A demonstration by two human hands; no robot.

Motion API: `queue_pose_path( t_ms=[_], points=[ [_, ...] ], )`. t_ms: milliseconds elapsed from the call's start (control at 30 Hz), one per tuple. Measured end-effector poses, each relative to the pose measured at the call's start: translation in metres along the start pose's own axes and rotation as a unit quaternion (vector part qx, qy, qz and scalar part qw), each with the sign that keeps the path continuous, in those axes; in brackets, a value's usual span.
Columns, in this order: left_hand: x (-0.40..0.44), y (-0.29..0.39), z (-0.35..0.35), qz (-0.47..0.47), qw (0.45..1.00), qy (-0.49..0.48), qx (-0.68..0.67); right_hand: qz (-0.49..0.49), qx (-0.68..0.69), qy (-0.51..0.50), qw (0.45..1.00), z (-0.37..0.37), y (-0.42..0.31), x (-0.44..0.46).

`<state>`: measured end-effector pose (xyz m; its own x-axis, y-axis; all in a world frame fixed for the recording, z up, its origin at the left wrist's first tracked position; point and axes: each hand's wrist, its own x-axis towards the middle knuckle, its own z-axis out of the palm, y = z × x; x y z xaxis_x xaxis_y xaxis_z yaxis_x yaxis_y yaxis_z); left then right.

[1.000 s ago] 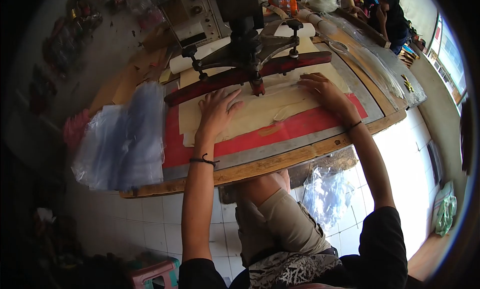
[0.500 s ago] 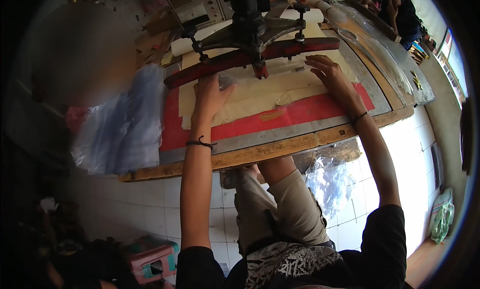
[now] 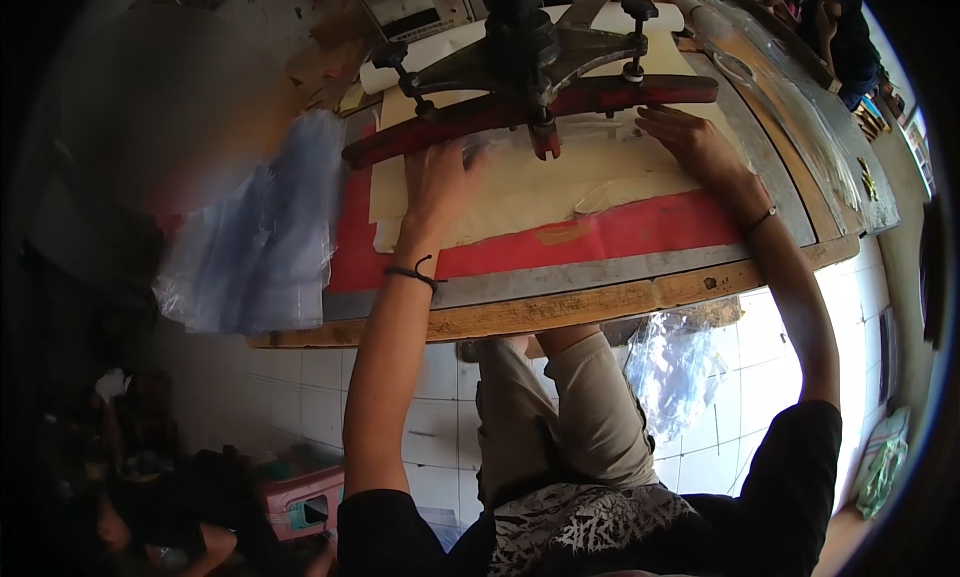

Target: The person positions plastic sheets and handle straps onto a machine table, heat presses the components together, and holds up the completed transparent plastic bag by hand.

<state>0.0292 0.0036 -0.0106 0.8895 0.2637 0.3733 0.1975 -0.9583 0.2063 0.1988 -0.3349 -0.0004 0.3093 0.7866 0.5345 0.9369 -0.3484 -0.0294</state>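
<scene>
Lying on a red mat (image 3: pixel 680 222) on the wood-edged table (image 3: pixel 560 315), a cream sheet (image 3: pixel 540 192) is crossed near its far part by the press's dark red bar (image 3: pixel 590 99). The left hand (image 3: pixel 437 182) is placed at the sheet's left part, just before the bar; its fingers are blurred and partly covered by the bar, so whether anything is pinched cannot be told. The right hand (image 3: pixel 700 147) is stretched over the sheet's right part, its fingers extended towards the bar's end. Clear plastic sleeves (image 3: pixel 262 237) are piled over the table's left corner — whether anything is held inside them cannot be made out. Below the table, crumpled clear plastic (image 3: pixel 670 377) is washed out by glare, and at the far right a green bag (image 3: pixel 882 477) is seen, its contents unclear. The upper left is hidden by a smoky blur; the press is cut off at the top, and a person (image 3: pixel 190 507) at lower left is mostly lost in shadow.
</scene>
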Motion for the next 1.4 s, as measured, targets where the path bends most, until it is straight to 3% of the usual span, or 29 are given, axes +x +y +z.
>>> queue_pose_path(
  t_ms=[100,400,600,700,900,1000,1100,1200,1400],
  points=[
    [0.000,0.001,0.002,0.012,1.000,0.019,-0.004,0.014,-0.005,-0.021,1.000,-0.001,-0.001,0.001],
    [-0.001,-0.009,0.005,0.057,0.997,-0.048,-0.010,0.027,-0.025,-0.042,0.998,0.000,0.001,-0.002],
    [0.007,-0.012,0.008,0.033,0.996,-0.066,-0.044,0.032,-0.012,-0.046,0.998,0.006,0.004,0.000],
    [0.012,-0.016,0.012,-0.003,0.993,-0.122,0.010,0.023,-0.016,-0.078,0.997,0.004,0.007,0.004],
    [0.015,-0.015,0.016,0.051,0.994,-0.080,0.045,-0.007,-0.034,-0.104,0.994,0.003,0.012,0.005],
    [0.014,0.000,0.003,0.001,0.992,-0.122,0.022,0.008,-0.030,-0.112,0.993,0.003,0.012,0.009],
    [0.017,0.002,0.000,-0.017,0.990,-0.143,0.011,0.058,-0.001,-0.192,0.980,-0.003,0.008,0.019],
    [0.023,-0.003,0.005,-0.032,0.986,-0.166,0.008,0.062,-0.034,-0.183,0.981,-0.003,-0.003,0.015],
    [0.021,-0.008,0.013,-0.015,0.995,-0.102,-0.003,0.055,-0.098,-0.172,0.979,0.000,-0.010,0.014]
  ],
)
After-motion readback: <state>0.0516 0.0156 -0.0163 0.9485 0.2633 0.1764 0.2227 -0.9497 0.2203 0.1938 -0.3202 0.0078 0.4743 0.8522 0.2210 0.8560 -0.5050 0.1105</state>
